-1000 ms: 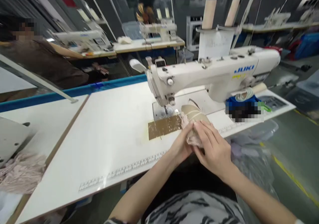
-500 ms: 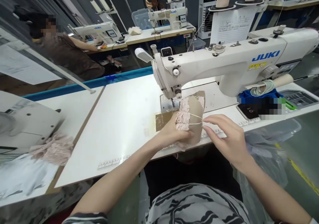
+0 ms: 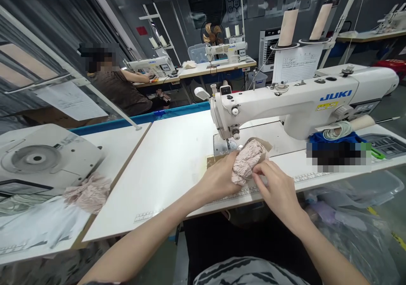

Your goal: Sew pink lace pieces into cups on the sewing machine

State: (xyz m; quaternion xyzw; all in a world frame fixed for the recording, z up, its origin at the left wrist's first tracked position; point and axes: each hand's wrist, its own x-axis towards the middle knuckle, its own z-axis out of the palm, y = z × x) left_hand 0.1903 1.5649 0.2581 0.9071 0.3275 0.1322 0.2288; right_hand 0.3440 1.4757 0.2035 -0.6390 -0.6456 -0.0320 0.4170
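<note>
A bundle of crumpled pink lace fabric (image 3: 249,158) with a beige piece (image 3: 264,143) behind it is held just in front of the sewing machine's needle area. My left hand (image 3: 220,176) is closed round the bundle's left side, with its fingers partly behind the lace. At the lower right edge of the lace, my right hand (image 3: 275,185) pinches thumb and forefinger together on a thin pale cord; most of the cord is hidden by fabric and fingers. The white sewing machine (image 3: 269,103) stands over the table just beyond both hands.
A ruler strip (image 3: 304,178) runs along the table's front edge. Blue cloth (image 3: 333,138) and a coil of pale cord (image 3: 338,130) lie at right. More pink lace (image 3: 89,194) sits by the left machine (image 3: 47,162). Another person (image 3: 117,86) works beyond the blue-edged table.
The cord loop stretched rightward off the bundle has drawn in, and my right hand now touches the lace. The bundle has turned, showing more lace. My view has tilted up.
</note>
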